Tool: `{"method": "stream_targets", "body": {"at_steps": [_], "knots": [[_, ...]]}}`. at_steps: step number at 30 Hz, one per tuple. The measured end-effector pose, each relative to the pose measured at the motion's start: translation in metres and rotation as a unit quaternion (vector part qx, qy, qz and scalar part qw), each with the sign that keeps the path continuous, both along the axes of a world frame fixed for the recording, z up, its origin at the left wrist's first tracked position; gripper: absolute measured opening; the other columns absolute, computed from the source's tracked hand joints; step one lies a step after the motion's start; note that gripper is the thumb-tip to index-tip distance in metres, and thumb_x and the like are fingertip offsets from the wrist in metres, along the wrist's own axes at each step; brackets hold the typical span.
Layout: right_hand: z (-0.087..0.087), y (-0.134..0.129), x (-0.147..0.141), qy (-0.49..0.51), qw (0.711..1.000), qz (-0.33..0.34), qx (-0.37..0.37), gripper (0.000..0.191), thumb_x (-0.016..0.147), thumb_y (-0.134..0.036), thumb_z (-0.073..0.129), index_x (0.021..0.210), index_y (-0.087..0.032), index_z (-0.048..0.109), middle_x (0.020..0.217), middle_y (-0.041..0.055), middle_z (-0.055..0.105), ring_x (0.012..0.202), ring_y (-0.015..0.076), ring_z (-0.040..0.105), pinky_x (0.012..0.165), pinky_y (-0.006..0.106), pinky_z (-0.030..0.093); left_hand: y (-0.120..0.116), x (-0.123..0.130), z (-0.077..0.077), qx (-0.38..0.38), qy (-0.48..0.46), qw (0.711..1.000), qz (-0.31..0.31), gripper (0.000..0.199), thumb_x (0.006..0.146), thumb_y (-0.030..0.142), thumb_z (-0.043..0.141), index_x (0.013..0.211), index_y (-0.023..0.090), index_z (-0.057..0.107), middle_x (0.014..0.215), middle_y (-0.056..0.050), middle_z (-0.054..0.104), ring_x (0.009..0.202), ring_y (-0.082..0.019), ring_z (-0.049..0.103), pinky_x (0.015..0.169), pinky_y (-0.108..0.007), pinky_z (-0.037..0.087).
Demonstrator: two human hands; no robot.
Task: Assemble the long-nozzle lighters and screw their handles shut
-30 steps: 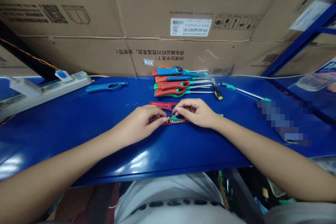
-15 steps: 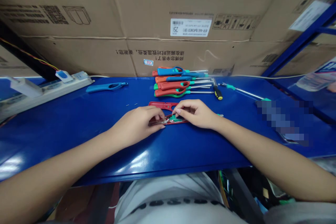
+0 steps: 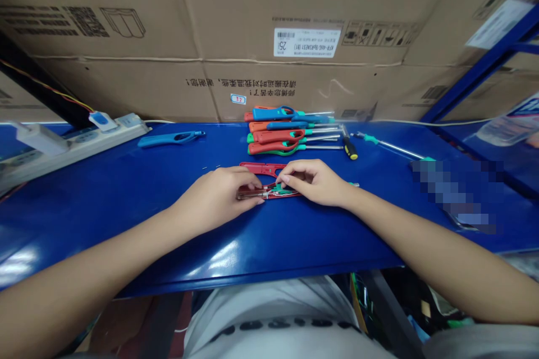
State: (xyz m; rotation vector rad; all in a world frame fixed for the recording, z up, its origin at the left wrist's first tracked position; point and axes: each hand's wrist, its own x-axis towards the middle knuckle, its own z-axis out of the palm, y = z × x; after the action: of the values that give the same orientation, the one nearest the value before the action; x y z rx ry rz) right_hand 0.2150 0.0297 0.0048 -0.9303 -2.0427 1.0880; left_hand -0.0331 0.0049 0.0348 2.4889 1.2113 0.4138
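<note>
An opened red gas lighter [image 3: 272, 195] lies on the blue table, its inner parts showing. Around its left end my left hand [image 3: 219, 193] is closed, thumb on the near side and fingers on the far side, by a clear brownish fuel tank [image 3: 250, 194] lying in the shell. My right hand [image 3: 314, 182] pinches at the green trigger piece [image 3: 280, 188] in the middle, its fingers covering the lighter's right part. A metal tip shows just past that hand. Behind both hands rests the other red shell half [image 3: 259, 168].
Several assembled lighters [image 3: 278, 137] are stacked at the back, beside a black-and-yellow screwdriver [image 3: 349, 148]. A blue shell half [image 3: 170, 139] and a power strip [image 3: 84, 143] are on the left. A metal lighter tube [image 3: 398, 148] and a blurred-out object [image 3: 455, 193] lie right.
My left hand has shifted slightly, and the clear fuel tank now sits lower and straighter in the red shell. My right hand has stayed in place.
</note>
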Motion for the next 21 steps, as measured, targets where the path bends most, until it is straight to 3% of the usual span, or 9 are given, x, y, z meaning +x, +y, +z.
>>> {"method": "stream_targets", "body": {"at_steps": [5,9,14,17,21], "knots": [[0.003,-0.004,0.001,-0.011,1.000,0.016,0.009,0.024,0.095,-0.033,0.059,0.101,-0.015,0.075,0.088,0.0052,0.075,0.061,0.0105,0.058,0.057,0.023,0.045,0.003,0.000,-0.001,-0.011,0.001,1.000,-0.013,0.014,0.091,0.028,0.067,0.097,0.023,0.078,0.094,-0.004,0.077,0.084,-0.021,0.068,0.071,-0.029,0.047],[0.005,-0.008,0.003,-0.052,0.993,0.055,0.096,0.025,0.095,-0.028,0.058,0.109,-0.017,0.077,0.089,0.0038,0.078,0.055,0.0089,0.055,0.054,0.024,0.043,0.006,0.000,-0.004,-0.017,-0.014,1.000,-0.019,0.013,0.091,0.029,0.069,0.096,0.023,0.079,0.089,-0.003,0.077,0.073,-0.018,0.065,0.067,-0.027,0.046],[0.007,-0.011,0.003,-0.094,0.968,0.109,0.207,0.027,0.097,-0.023,0.055,0.114,-0.017,0.075,0.109,0.0065,0.079,0.084,0.0157,0.073,0.072,0.027,0.055,0.011,-0.003,-0.005,-0.038,-0.024,0.999,-0.017,0.013,0.088,0.031,0.072,0.094,0.021,0.079,0.086,-0.002,0.076,0.067,-0.015,0.063,0.064,-0.025,0.045],[0.008,-0.012,0.004,-0.119,0.956,0.125,0.236,0.027,0.097,-0.020,0.054,0.116,-0.018,0.073,0.113,0.0061,0.078,0.098,0.0185,0.074,0.082,0.029,0.057,0.012,-0.003,-0.002,-0.063,-0.024,0.998,-0.012,0.012,0.088,0.027,0.071,0.093,0.020,0.078,0.086,-0.002,0.076,0.067,-0.014,0.064,0.066,-0.025,0.047],[0.009,-0.013,0.005,-0.149,0.949,0.131,0.244,0.028,0.098,-0.020,0.053,0.119,-0.019,0.071,0.116,0.0049,0.076,0.102,0.0185,0.073,0.086,0.030,0.057,0.010,-0.001,0.004,-0.094,-0.035,0.995,-0.003,0.011,0.089,0.026,0.071,0.092,0.019,0.079,0.083,-0.001,0.075,0.064,-0.013,0.066,0.066,-0.024,0.049]]}}
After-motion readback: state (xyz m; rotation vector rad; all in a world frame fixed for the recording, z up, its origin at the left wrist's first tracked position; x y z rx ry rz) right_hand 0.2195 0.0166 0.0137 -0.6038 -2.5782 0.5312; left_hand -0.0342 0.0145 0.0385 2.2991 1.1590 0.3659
